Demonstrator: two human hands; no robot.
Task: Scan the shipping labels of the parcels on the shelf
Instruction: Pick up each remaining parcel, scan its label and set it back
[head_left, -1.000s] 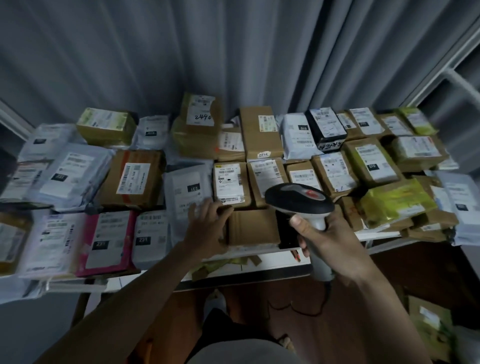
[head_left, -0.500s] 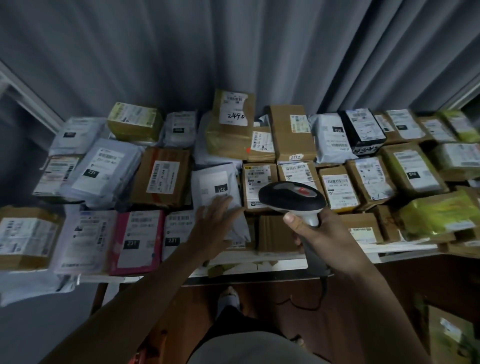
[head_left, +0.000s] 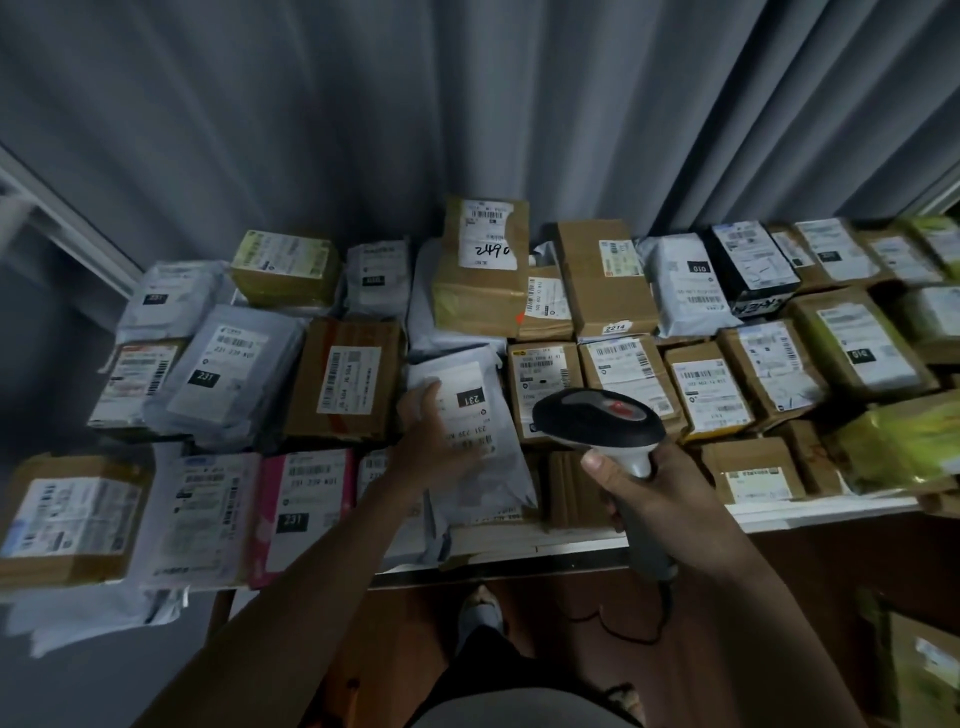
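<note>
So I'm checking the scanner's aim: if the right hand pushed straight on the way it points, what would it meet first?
Probably the brown box directly beyond the scanner that the right hand grips, though depth is unclear from this head view.

A single wide-angle head-worn view looks forward and steeply down from close above the white shelf (head_left: 571, 540) packed with labelled parcels, grey pleated curtain (head_left: 363, 130) rising behind the shelf.

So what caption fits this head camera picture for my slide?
Left hand steadies a white mailer while right hand grips the scanner.
</note>
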